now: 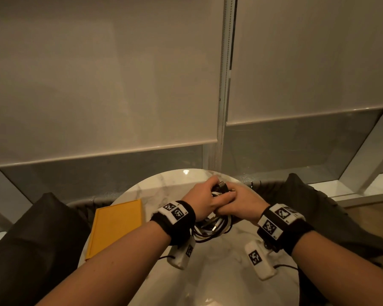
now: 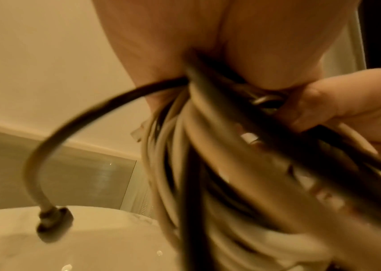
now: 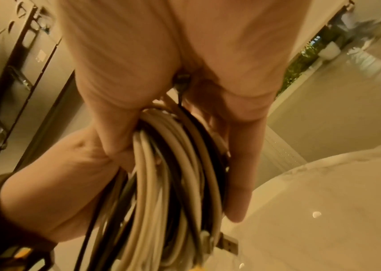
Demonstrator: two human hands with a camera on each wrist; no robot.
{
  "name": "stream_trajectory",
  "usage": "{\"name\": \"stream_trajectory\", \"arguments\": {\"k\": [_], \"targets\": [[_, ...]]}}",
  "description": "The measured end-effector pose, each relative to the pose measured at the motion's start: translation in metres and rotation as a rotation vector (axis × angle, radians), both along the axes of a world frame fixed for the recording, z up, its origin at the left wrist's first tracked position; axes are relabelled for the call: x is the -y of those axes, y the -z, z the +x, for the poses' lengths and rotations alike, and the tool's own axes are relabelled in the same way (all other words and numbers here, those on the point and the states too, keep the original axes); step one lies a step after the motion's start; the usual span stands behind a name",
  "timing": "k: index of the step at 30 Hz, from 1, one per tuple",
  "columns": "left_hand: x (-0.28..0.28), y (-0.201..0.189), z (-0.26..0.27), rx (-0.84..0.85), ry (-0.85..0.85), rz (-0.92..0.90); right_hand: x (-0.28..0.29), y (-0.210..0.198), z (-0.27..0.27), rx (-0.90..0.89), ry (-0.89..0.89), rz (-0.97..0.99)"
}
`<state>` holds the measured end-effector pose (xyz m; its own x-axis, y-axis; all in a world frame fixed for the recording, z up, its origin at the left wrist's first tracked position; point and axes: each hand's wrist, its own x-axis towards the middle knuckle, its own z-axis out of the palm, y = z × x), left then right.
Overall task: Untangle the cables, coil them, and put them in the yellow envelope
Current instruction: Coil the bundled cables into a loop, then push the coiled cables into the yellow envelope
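Note:
A bundle of white and black cables (image 1: 210,228) hangs in loops above the round marble table (image 1: 219,272). My left hand (image 1: 205,200) and right hand (image 1: 237,203) meet at the top of the bundle, and both grip it with curled fingers. A black plug (image 1: 222,186) sticks up between them. In the left wrist view the cable loops (image 2: 208,146) run down from my palm, and one black lead ends in a plug (image 2: 54,224) near the tabletop. The right wrist view shows the coil (image 3: 173,174) held in my fingers. The yellow envelope (image 1: 117,226) lies flat on the table's left side.
Dark fabric-covered seats (image 1: 35,250) stand left and right (image 1: 318,213) of the table. Behind it are a window sill and lowered roller blinds (image 1: 108,85). The near part of the tabletop is bare marble.

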<state>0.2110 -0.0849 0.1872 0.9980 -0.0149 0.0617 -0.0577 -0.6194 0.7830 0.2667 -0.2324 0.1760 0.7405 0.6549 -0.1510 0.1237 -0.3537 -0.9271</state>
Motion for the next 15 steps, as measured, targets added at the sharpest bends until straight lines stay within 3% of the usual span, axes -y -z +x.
{"name": "stream_trajectory", "arguments": {"k": [6, 10, 15], "targets": [[-0.009, 0.007, -0.004, -0.046, -0.055, -0.096, -0.003, 0.003, -0.004, 0.103, 0.023, -0.104], [-0.025, 0.013, -0.012, -0.019, -0.17, -0.093, -0.009, 0.024, -0.001, -0.017, 0.124, 0.036], [-0.049, 0.027, -0.037, -0.114, -0.31, -0.208, -0.033, 0.04, -0.005, -0.186, 0.205, 0.115]]}}
